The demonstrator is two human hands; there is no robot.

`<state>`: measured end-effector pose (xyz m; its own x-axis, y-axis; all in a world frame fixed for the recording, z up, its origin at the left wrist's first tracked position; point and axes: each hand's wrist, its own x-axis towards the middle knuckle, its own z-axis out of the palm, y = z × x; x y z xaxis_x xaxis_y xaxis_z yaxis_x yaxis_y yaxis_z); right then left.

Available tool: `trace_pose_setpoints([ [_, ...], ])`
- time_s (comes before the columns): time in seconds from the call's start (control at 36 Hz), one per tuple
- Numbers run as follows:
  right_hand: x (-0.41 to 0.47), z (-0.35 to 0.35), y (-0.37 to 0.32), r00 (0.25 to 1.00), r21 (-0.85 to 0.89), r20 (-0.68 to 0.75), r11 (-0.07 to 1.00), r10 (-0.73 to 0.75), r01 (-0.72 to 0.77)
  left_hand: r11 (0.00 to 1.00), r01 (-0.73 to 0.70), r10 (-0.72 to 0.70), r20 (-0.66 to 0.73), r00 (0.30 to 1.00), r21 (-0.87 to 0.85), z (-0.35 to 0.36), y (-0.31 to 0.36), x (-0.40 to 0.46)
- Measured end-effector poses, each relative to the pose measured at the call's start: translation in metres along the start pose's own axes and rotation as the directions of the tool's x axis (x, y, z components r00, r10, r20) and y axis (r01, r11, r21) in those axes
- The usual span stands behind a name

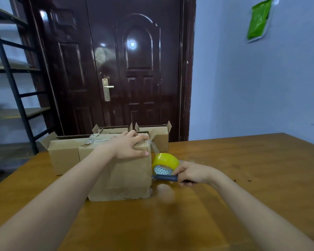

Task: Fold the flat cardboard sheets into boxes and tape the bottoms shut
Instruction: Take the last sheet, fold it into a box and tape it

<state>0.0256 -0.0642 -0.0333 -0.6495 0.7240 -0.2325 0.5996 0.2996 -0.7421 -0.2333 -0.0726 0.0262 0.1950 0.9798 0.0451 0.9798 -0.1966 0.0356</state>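
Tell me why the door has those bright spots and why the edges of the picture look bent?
In the head view, the glossy door mirrors ceiling lights as glare spots; the wide-angle lens bows the shelf rack and table; the right hand and tape roll look slightly smeared by motion; the left hand on the box is sharper.

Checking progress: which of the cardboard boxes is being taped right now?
The front box, under the left hand, with tape stretched to the yellow roll; the boxes behind stand open-topped, untouched.

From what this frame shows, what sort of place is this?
Probably a small storeroom or packing room: a wooden table with folded cardboard boxes, a metal shelving rack and a dark entrance door.
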Motion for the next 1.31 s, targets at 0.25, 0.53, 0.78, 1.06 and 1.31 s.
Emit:
trace_pose_setpoints([
  [0.25,0.013,0.052,-0.005,0.991,-0.450,0.131,0.890,-0.014,0.072,1.000,-0.011,0.012,-0.016,1.000,0.019,0.000,0.000,0.000],
  [0.53,0.031,0.075,-0.004,0.991,-0.539,0.098,0.832,-0.088,0.127,0.999,-0.015,0.016,-0.032,0.999,0.028,0.002,-0.001,0.001],
  [0.78,0.042,0.018,-0.023,0.795,-0.310,-0.585,0.950,-0.158,-0.039,0.999,-0.024,0.026,-0.046,0.999,0.042,0.001,0.001,0.000],
  [1.06,0.099,0.011,-0.038,0.838,-0.357,-0.530,0.930,-0.126,-0.085,0.998,-0.030,0.035,-0.069,0.997,0.062,0.002,0.001,-0.001],
  [1.31,0.118,0.017,-0.025,0.786,-0.368,-0.616,0.902,-0.053,-0.227,0.998,-0.044,0.047,-0.099,0.994,0.037,0.005,-0.006,-0.007],
])
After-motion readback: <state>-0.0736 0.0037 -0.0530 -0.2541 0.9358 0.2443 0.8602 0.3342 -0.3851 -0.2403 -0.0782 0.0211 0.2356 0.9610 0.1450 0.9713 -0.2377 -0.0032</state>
